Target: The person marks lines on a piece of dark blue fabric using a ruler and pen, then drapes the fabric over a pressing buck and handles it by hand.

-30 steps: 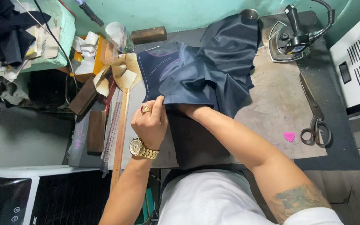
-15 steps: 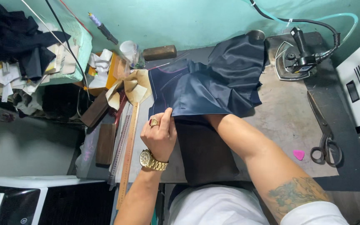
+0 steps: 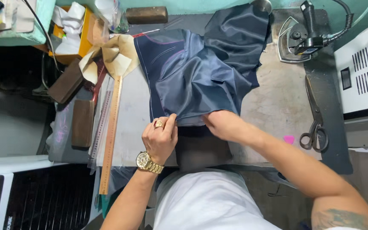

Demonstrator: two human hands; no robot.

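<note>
We see the left hand [image 3: 160, 138] near the middle of the view, knuckles up, fingers curled into a pinching grip with the thumb against the forefinger. A ring sits on one finger and a gold watch on the wrist, and its bare forearm runs down to the near left. The right hand [image 3: 220, 124] lies just right of it, palm down, fingertips hidden. Its forearm stretches to the near right, tattooed near the elbow.

Glossy navy cloth [image 3: 201, 72], metal scissors [image 3: 316, 123]
</note>
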